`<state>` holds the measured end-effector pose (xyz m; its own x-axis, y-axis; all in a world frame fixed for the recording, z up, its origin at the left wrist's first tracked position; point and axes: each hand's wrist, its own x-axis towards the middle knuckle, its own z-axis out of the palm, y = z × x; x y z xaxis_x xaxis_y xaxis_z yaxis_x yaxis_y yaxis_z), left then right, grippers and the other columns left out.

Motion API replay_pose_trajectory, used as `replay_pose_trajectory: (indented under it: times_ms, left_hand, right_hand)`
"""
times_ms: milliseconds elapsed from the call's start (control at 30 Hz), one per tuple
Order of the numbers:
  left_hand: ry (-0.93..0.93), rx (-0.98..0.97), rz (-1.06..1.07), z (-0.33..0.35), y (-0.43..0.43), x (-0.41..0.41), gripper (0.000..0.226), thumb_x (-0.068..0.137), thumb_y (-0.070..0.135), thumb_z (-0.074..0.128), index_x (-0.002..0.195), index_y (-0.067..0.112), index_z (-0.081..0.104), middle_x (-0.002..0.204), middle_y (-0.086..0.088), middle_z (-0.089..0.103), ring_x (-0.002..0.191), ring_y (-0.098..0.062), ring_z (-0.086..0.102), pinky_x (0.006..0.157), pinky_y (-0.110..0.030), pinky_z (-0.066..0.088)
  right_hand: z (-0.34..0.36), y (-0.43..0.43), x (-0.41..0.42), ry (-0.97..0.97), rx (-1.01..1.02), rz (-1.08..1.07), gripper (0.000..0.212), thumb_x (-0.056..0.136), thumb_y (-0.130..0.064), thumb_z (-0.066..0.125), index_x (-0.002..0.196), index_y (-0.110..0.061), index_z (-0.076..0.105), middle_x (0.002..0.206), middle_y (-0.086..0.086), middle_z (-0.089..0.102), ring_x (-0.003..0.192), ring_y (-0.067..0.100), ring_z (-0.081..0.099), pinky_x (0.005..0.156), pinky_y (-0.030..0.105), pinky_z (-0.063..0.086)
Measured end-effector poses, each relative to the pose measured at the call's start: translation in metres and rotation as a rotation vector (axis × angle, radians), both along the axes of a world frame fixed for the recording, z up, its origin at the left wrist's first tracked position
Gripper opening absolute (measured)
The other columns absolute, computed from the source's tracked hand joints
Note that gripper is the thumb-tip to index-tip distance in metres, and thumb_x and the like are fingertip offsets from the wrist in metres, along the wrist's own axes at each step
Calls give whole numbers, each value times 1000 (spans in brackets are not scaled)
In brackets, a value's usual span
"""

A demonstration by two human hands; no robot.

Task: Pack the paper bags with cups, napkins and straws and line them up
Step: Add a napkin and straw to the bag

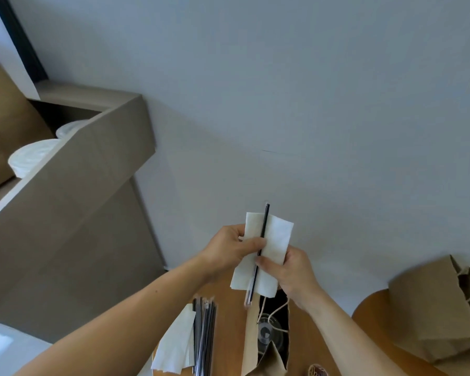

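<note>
Reaches both bare forearms up from the lower edge, converging toward the middle. Grips the left side of a napkin [276, 237] with the left hand [229, 248], thumb laid across the front, fingers curled behind. Pinches napkin and straw [264, 226] lower down with the right hand [292, 272], thumb on top, hands just beside each other

The left hand [228, 251] and the right hand [293, 275] are bare, fingers and thumbs uncovered. The left forearm [136, 308] is bare along its whole visible length, down to the lower left corner of the view. The right forearm [345, 329] is likewise bare down to the lower edge. Both forearms look slender and smooth. The fingernails are too small to tell anything about.
</note>
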<state>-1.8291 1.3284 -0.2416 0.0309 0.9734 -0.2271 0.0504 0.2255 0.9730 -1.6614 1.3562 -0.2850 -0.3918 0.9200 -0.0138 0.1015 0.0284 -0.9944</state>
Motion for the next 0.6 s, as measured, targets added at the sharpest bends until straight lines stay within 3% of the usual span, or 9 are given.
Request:
replay_pose_trajectory:
  times_ms: [100,200,267,367,467,533,600]
  left_hand:
    - [-7,21,25,-5,10,5,22,92,20,69,114,23,66,108,0,73,93,-19,73,79,-37,61]
    - [272,-15,33,-23,17,-4,47,91,20,67,136,24,51,124,6,61,100,-13,66,81,-35,60]
    - [523,-137,-110,-45,10,-11,66,86,22,70,145,23,41,133,5,56,109,-10,60,84,-27,54]
    - [681,-433,-457,-87,-12,-3,92,74,39,79,150,21,31,141,-3,52,120,-19,55,89,-26,47]
    - [704,-561,-505,-119,-28,23,72,72,60,74,129,22,49,117,1,61,96,-14,60,81,-27,47]
    - [663,-556,-409,-133,-31,36,38,79,57,69,95,24,59,85,6,58,72,-10,56,67,-25,46]
    - [636,-541,-340,-139,-32,42,30,86,49,62,81,20,61,70,3,54,61,-13,53,64,-29,49]
  right_hand:
    - [-1,9,12,-26,-3,-87,17,84,-16,78,89,-31,74,91,-10,76,83,10,73,64,21,56]
    - [0,28,29,-35,-22,-343,12,84,-15,76,88,-26,71,85,-15,75,77,6,71,58,20,53]
    - [0,43,36,-32,-39,-504,9,86,-17,73,92,-23,70,85,-11,74,79,8,70,59,22,50]
    - [-9,58,27,-129,-35,-611,10,88,-14,67,98,-13,67,89,-4,69,84,19,67,56,22,43]
    - [-32,55,6,-283,-96,-579,17,92,-12,62,109,-12,63,100,2,67,91,24,65,53,17,39]
    - [-49,46,-7,-404,-178,-503,20,93,-11,60,113,-11,62,106,5,67,84,20,62,50,15,35]
    - [-62,35,-14,-512,-244,-413,18,93,-9,57,111,-13,61,105,4,67,74,14,57,48,16,35]
